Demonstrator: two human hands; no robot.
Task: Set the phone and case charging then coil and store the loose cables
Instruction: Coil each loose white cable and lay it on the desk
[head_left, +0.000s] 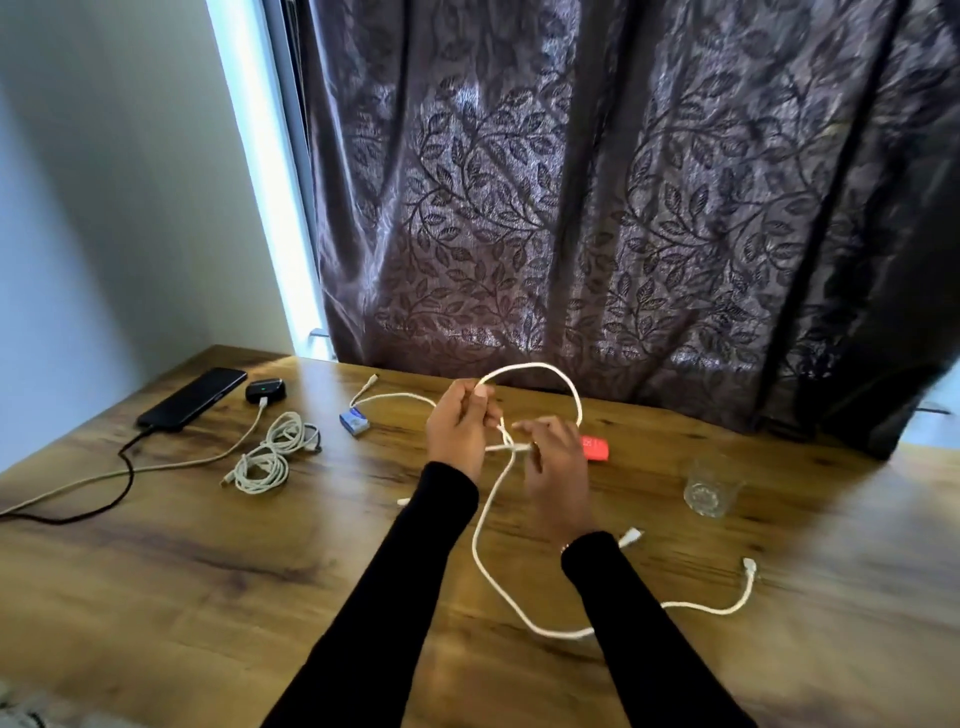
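The white cable (524, 525) is light and limp, sagging wherever unsupported, so it is best held at the crossing of its 1 raised loop. That crossing hangs left of the glass (709, 486). There the left hand (460, 431) pinches it; the right hand (558, 467) seems to grip the trailing strand, though blurred.

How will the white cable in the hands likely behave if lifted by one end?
Probably floppy: the white cable already sags in loose curves between the left hand and the table. Likely light, since fingertips alone hold its loop up. Its free plug end would probably drag and swing.
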